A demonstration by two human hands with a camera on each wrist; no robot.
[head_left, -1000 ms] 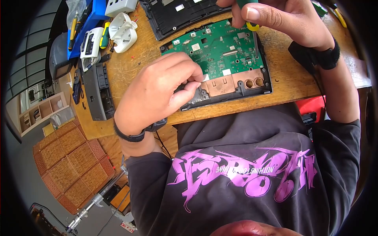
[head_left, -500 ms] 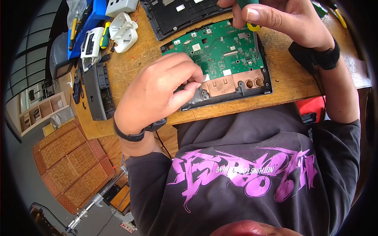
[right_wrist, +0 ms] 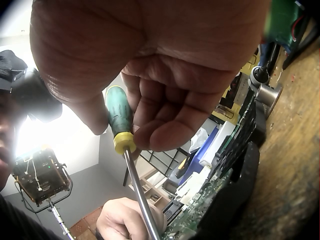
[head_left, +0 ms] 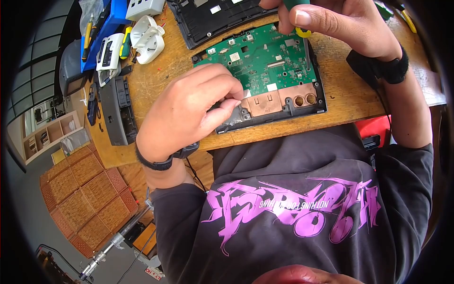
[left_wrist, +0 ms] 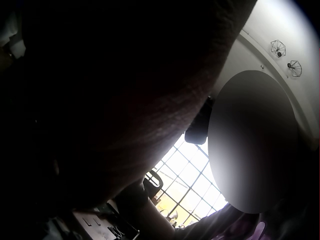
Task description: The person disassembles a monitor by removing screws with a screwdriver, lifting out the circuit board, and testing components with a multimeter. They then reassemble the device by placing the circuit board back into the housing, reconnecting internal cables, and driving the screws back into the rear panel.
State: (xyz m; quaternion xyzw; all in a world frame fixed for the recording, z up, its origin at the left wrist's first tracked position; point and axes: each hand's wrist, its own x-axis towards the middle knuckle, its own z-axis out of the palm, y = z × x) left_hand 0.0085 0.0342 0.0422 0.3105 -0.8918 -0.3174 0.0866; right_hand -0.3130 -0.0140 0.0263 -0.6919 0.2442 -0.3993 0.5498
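Wooden counter (head_left: pixel 151 87), exposed circuit board (head_left: pixel 257 61): screw work seemingly underway.
Right fingers (right_wrist: pixel 172 136) pinch a screwdriver (right_wrist: pixel 120 112); left fingers (head_left: pixel 222 86) curl, their hold unclear; turning likely calls for a seated tip.

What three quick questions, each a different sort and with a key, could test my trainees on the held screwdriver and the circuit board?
1. Multiple choice: What is the main handle colour of the held screwdriver? A) red B) green C) white
2. True or false: The right hand grips it.
3. Fill the blank: The strip bordering the green area of the circuit board is ____-coloured.

Key: 1. B; 2. true; 3. copper
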